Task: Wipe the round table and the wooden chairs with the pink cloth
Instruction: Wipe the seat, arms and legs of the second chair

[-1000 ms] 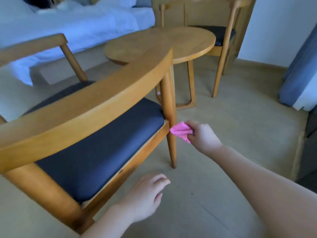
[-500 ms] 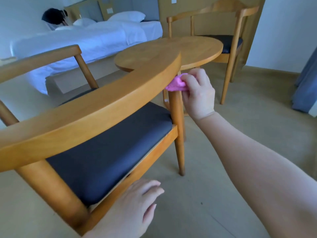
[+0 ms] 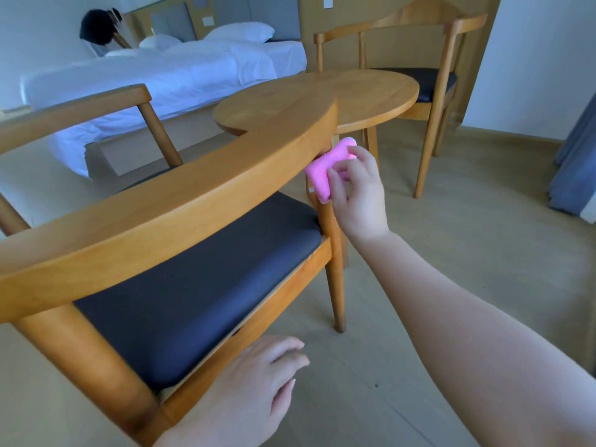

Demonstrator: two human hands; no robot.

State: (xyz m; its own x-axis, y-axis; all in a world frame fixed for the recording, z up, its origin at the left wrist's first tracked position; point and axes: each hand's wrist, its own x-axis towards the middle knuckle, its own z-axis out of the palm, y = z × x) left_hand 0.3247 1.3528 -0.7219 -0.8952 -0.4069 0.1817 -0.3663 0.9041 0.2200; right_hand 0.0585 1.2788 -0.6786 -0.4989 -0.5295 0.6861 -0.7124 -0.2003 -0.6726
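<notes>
Step in hand: wiping near chair. Right hand grips the pink cloth against the front leg top, centre frame. Left hand relaxed, bottom centre. Next, probably: rub down the leg; table may remain.

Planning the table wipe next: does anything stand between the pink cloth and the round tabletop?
Nothing visible does. The right hand holds the pink cloth against the near chair's leg; the round table lies just beyond.
</notes>
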